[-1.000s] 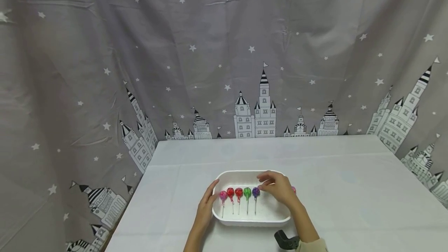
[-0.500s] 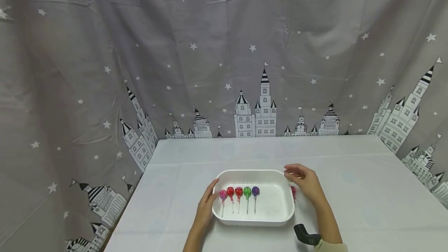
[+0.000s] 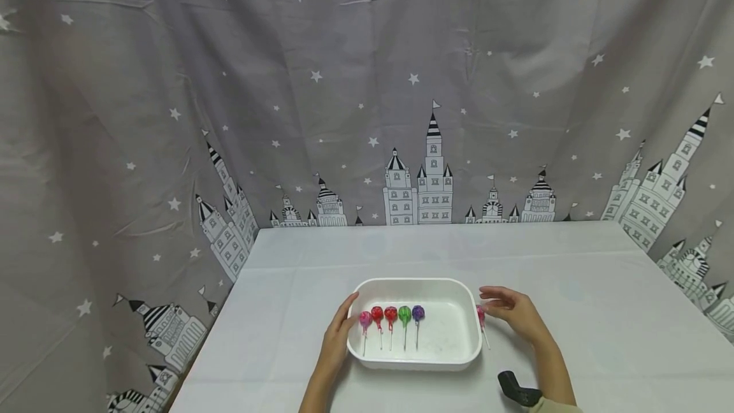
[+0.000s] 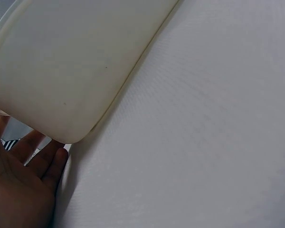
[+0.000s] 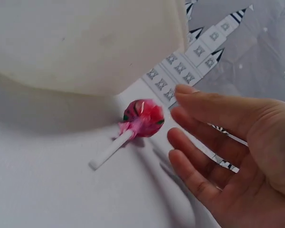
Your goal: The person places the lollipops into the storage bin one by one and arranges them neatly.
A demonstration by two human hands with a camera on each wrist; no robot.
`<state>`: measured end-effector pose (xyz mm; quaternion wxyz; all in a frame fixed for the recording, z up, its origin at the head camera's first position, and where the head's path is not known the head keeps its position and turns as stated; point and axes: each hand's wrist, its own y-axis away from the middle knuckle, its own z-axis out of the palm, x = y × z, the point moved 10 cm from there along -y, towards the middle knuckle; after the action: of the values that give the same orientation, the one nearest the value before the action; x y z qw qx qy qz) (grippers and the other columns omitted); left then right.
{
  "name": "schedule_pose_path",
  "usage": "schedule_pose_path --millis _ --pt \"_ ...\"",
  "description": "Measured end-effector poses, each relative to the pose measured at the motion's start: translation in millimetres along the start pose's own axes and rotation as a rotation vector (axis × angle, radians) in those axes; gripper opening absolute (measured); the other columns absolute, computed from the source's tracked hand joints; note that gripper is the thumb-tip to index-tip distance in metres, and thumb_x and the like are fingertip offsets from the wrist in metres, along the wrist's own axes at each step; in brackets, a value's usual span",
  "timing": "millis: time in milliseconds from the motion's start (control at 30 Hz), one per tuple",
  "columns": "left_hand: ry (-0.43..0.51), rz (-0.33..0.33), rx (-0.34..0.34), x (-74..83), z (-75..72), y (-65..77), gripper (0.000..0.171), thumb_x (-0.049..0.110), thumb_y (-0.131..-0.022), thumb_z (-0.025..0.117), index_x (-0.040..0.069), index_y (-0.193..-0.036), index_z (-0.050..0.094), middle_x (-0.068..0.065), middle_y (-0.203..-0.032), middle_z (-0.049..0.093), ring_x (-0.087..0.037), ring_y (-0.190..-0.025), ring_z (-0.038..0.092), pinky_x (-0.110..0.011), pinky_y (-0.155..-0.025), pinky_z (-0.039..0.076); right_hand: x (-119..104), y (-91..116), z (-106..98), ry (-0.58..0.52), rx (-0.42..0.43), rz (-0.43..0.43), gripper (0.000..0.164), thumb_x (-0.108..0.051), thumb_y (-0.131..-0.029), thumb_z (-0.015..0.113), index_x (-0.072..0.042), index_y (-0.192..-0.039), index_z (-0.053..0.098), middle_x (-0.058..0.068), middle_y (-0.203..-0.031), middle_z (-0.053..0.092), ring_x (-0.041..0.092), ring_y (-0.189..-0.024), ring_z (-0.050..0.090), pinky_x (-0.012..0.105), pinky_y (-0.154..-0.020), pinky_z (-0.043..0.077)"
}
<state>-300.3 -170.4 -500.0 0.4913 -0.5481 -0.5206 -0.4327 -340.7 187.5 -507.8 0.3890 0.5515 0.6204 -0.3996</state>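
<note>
In the head view my left hand (image 3: 335,336) holds the left end of a white tray (image 3: 450,362), thumb over the rim. Its fingers reach along the outer wall in the left wrist view. Inside the tray lies a row of lollipops: a pink lollipop (image 3: 365,319), two red ones, a green lollipop (image 3: 404,315) and a purple lollipop (image 3: 418,313). My right hand (image 5: 228,147) is beside another pink lollipop (image 5: 145,118) just outside the tray's right end. Its fingers and thumb are apart, fingertips close to the candy head, with nothing between them.
A white-covered table (image 3: 573,311) spreads around the tray. Behind it hangs a grey curtain (image 3: 344,50) printed with stars and castles. A black wrist device (image 3: 518,390) sits on my right forearm.
My right hand has left the purple lollipop in the tray, passed right over the rim and come down beside the pink lollipop outside. My left hand has stayed at the tray.
</note>
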Motion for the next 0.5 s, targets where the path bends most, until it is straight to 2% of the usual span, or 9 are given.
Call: schedule_pose_path --millis 200,333,500 --pt "0.009 0.002 0.013 -24.9 -2.1 -8.9 0.041 0.012 -0.096 0.044 0.017 -0.136 0.047 -0.011 -0.147 0.03 -0.028 -0.136 0.021 -0.041 -0.111 0.015 5.2 1.6 11.2 -0.034 -0.091 -0.028 0.046 -0.012 -0.076 0.075 0.005 -0.116 0.059 0.019 -0.107 0.064 0.025 -0.091 0.064 0.022 -0.077 0.052" --pt "-0.003 0.016 0.023 -28.5 -2.6 -10.0 0.041 0.014 -0.096 0.044 0.019 -0.136 0.047 -0.011 -0.147 0.031 -0.028 -0.136 0.022 -0.041 -0.111 0.015 8.4 1.2 14.6 0.002 -0.093 0.002 0.046 -0.013 -0.074 0.075 0.004 -0.114 0.06 0.015 -0.101 0.065 0.022 -0.086 0.063 0.022 -0.074 0.052" --pt "-0.009 0.018 0.027 -26.3 -2.2 -10.0 0.041 0.012 -0.096 0.044 0.018 -0.136 0.047 -0.011 -0.147 0.032 -0.027 -0.136 0.023 -0.041 -0.111 0.016 14.0 -0.6 14.8 0.06 -0.063 0.047 0.046 -0.016 -0.072 0.078 0.0 -0.112 0.063 0.011 -0.098 0.066 0.02 -0.084 0.063 0.029 -0.075 0.053"
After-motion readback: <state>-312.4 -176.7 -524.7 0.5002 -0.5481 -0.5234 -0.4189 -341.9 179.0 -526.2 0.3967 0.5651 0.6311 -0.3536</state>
